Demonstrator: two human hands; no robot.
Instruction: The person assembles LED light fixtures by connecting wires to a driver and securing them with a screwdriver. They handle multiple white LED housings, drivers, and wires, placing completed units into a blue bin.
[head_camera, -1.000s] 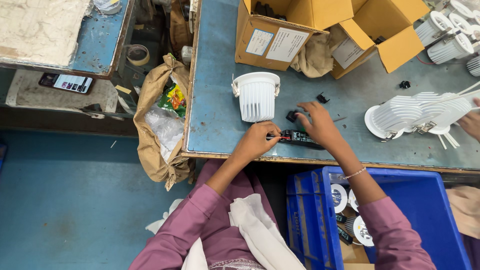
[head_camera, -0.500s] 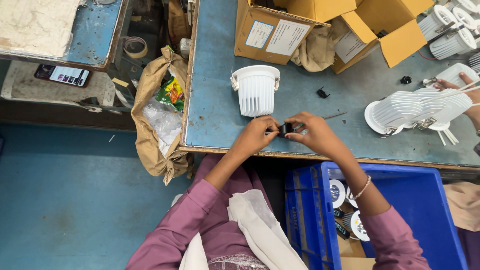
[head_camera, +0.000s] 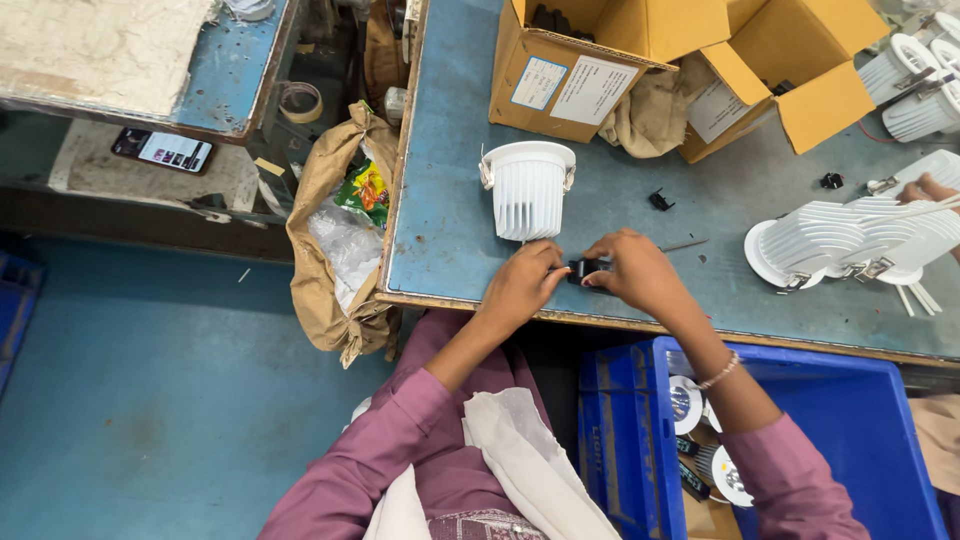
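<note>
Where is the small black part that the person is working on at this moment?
In the head view, the small black part is pinched between the left hand and right hand, near the front edge of the blue table, just below the white finned housing.

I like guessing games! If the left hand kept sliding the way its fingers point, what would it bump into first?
The left hand points right, at the small black part pinched between both hands. Just past that part is the right hand.

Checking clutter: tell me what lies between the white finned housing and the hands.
Only bare blue tabletop lies between the white finned housing and both hands, head view.
</note>
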